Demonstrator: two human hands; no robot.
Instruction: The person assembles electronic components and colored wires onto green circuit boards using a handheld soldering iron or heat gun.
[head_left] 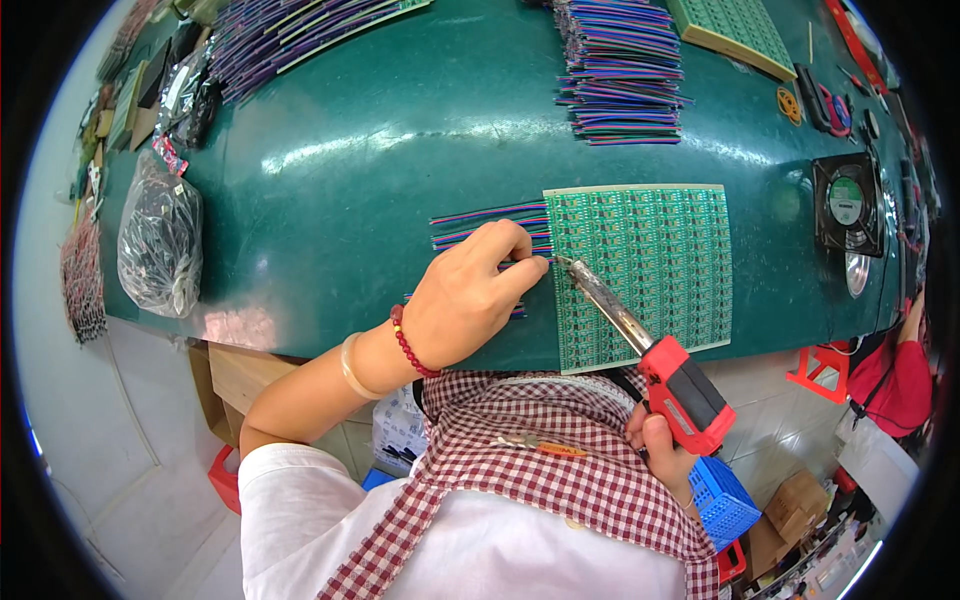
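Left hand [465,300] pinching striped flat ribbon wire [490,222] at green panelled circuit board [650,270] edge, red-handled soldering iron [640,340] in right hand [660,445] fist, tip at eleven o'clock
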